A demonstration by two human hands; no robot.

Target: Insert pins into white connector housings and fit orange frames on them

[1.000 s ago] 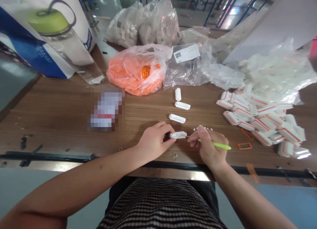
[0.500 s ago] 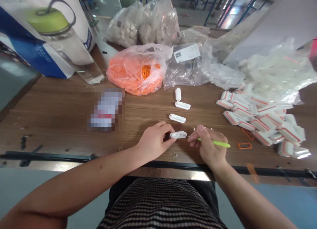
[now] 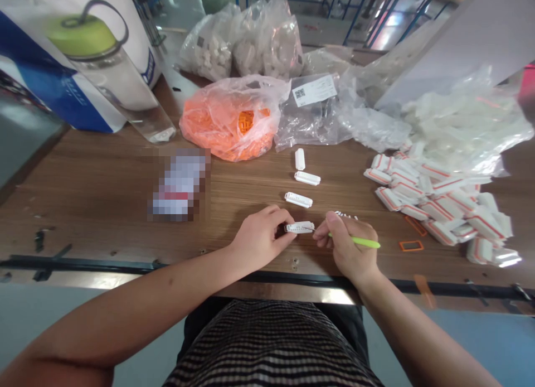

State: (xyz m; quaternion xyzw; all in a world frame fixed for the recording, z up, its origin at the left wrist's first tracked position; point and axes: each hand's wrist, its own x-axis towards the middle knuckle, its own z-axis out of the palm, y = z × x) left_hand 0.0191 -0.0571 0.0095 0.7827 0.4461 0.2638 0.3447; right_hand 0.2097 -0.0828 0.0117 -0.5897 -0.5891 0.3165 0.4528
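On a wooden table (image 3: 238,189), the left hand (image 3: 259,237) pinches a small white strip (image 3: 301,227) by its left end. Right of the strip, the right hand (image 3: 350,245) pinches a green-handled tool (image 3: 366,242), thin tip at the strip. Compared with half a second ago, this hand sits slightly closer to the strip.

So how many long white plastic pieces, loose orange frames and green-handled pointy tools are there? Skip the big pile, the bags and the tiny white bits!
Long white plastic pieces: 4 (1 in the left hand, 3 lying on the table)
Loose orange frames: 2
Green-handled pointed tool, in the right hand: 1
Total: 7
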